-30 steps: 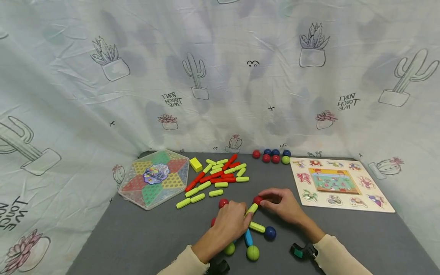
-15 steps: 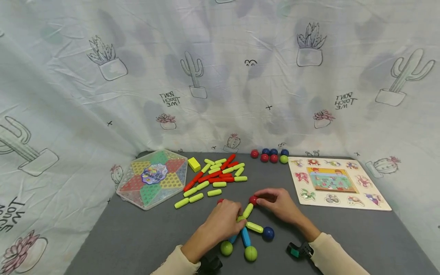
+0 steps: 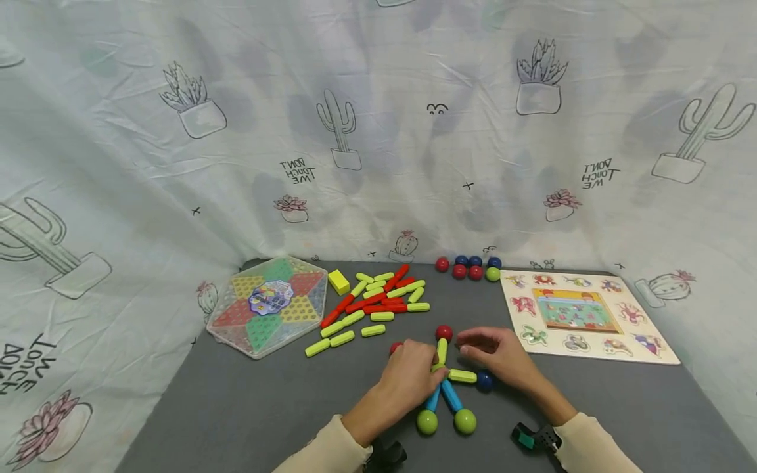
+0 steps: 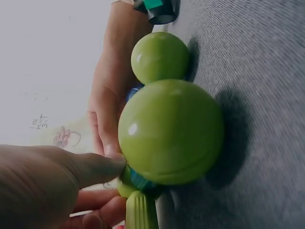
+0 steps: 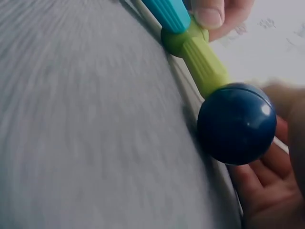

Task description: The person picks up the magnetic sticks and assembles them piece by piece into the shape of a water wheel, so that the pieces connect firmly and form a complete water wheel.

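Note:
A ball-and-rod figure lies on the table before me. My left hand pinches its central green ball between thumb and fingers, hiding the figure's left side in the head view. Yellow-green rods lead from the centre to a red ball at the back and a dark blue ball on the right. Two blue rods point toward me, ending in green balls. Another red ball peeks out behind the left hand. My right hand, fingers loosely bent and holding nothing, hovers beside the red and blue balls.
Loose yellow-green and red rods lie beyond the left hand, near a yellow block. A hexagonal board-game box is at the left. Several balls line the back, and a wooden picture puzzle lies right.
The figure has turned counterclockwise: its green balls swung right and the blue ball moved away from me. My right hand has let go of the red ball; the left still pinches the centre.

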`<act>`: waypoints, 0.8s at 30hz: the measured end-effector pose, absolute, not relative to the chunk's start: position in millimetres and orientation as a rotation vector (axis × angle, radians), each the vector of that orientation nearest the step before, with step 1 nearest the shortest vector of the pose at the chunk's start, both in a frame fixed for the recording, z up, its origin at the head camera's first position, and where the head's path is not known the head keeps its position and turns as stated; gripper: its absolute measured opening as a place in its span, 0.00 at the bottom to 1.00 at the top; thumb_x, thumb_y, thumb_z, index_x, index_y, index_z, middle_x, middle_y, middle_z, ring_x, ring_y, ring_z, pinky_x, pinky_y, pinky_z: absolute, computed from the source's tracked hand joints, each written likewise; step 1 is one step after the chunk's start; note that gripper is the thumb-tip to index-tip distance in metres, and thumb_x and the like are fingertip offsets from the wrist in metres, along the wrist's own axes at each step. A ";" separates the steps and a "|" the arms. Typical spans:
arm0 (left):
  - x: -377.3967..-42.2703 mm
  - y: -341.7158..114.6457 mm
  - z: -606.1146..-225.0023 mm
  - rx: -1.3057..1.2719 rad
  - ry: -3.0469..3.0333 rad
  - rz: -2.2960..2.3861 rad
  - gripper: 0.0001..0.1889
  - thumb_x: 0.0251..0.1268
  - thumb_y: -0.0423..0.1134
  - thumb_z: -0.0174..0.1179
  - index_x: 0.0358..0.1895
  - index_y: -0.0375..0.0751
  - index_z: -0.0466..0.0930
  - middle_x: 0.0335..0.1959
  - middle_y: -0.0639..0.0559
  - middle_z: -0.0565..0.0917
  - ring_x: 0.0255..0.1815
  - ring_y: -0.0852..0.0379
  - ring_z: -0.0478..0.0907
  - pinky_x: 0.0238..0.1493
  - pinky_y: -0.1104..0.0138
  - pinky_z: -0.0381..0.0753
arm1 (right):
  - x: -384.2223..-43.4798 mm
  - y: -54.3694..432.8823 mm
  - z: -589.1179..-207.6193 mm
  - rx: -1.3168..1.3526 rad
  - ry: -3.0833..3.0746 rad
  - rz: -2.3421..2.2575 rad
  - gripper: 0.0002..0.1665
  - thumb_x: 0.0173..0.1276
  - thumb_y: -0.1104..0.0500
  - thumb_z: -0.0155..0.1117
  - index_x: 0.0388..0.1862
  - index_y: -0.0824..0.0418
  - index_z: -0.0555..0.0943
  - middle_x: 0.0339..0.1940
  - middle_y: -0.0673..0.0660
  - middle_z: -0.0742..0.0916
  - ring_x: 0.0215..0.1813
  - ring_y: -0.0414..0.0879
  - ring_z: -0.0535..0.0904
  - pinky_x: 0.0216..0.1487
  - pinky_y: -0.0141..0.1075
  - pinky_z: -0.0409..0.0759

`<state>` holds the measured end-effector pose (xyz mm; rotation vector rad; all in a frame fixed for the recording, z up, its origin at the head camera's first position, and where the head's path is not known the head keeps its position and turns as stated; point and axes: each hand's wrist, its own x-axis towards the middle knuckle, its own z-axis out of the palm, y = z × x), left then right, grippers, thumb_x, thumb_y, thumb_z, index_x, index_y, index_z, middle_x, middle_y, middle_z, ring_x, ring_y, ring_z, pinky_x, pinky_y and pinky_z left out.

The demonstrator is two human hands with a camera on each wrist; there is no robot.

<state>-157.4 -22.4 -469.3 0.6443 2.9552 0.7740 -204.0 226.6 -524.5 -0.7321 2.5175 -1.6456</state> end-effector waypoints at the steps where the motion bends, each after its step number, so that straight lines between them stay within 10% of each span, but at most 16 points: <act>1: -158.7 -21.8 -471.2 0.665 2.948 0.805 0.13 0.70 0.47 0.78 0.30 0.46 0.87 0.20 0.61 0.75 0.20 0.67 0.68 0.24 0.73 0.68 | -203.1 229.5 -524.9 -0.740 2.482 -1.653 0.14 0.79 0.61 0.72 0.59 0.63 0.90 0.54 0.60 0.94 0.53 0.38 0.91 0.53 0.32 0.89; 7: -175.9 -46.9 -477.2 0.839 2.621 1.259 0.11 0.71 0.45 0.77 0.48 0.42 0.93 0.28 0.62 0.86 0.25 0.72 0.76 0.31 0.75 0.79 | -200.4 238.1 -525.2 -0.777 2.363 -1.681 0.14 0.80 0.63 0.70 0.61 0.64 0.89 0.56 0.64 0.93 0.55 0.39 0.92 0.55 0.33 0.90; 17: -208.1 -135.7 -495.9 0.953 1.788 1.980 0.23 0.76 0.29 0.68 0.69 0.22 0.79 0.63 0.19 0.82 0.56 0.57 0.91 0.59 0.61 0.90 | -203.2 235.6 -522.9 -0.730 2.339 -1.649 0.16 0.80 0.60 0.71 0.62 0.64 0.89 0.56 0.64 0.93 0.55 0.42 0.93 0.54 0.34 0.90; 24: -227.9 -175.7 -511.9 0.922 1.716 2.199 0.22 0.77 0.23 0.63 0.68 0.13 0.75 0.61 0.38 0.90 0.58 0.52 0.92 0.64 0.50 0.87 | -211.4 234.3 -522.2 -0.629 2.483 -1.676 0.14 0.78 0.59 0.73 0.59 0.61 0.90 0.53 0.59 0.94 0.51 0.38 0.92 0.53 0.31 0.88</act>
